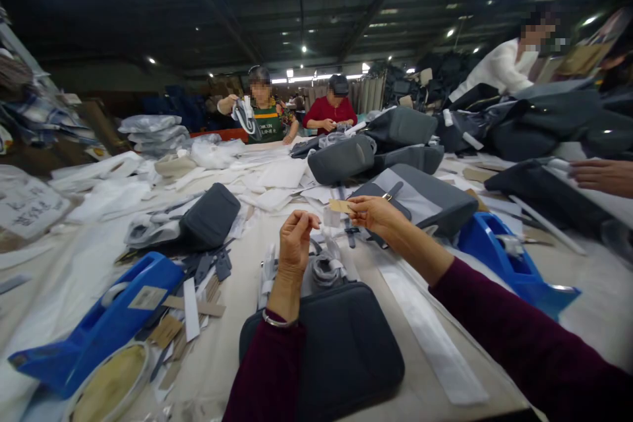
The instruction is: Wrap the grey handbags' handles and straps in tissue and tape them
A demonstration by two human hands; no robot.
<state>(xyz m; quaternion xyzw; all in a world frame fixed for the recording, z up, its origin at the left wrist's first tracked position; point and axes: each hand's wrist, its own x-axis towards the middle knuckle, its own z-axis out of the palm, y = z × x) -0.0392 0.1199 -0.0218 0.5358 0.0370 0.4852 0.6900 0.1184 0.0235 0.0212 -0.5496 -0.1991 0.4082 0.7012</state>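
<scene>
- The right hand (376, 212) is raised over the table, its thumb and forefinger pressed together on a small tan card tag (340, 206), which sticks out to the left of the fingertips.
- The left hand (295, 239) is held upright just beside it, fingers curled in with thumb and forefinger tips closed as if pinching something fine. Whether it grips the small pale slip (330, 217) hanging between the two hands cannot be told.
- Both wrists come out of dark maroon sleeves; a thin bracelet (277, 321) circles the left wrist.
- Directly below the hands lies a dark grey padded bag (341, 349), flat on the table (237, 336), with a bundled grey strap (324, 269) resting at its far edge.
- As a judgement: the tag is in hand and apart from the bag, so it does not look fastened yet. Several grey bags (395, 138) are heaped further back; whether they already carry tags is too small to see.
- A blue tape dispenser (99, 326) sits to the left, another blue tape dispenser (514, 264) to the right, and loose card tags (165, 330) lie near the left one.
- White wrapping sheets (277, 178) litter the middle of the table.
- Across the table two people stand working, and another person's hand (601, 177) rests at the right edge.
</scene>
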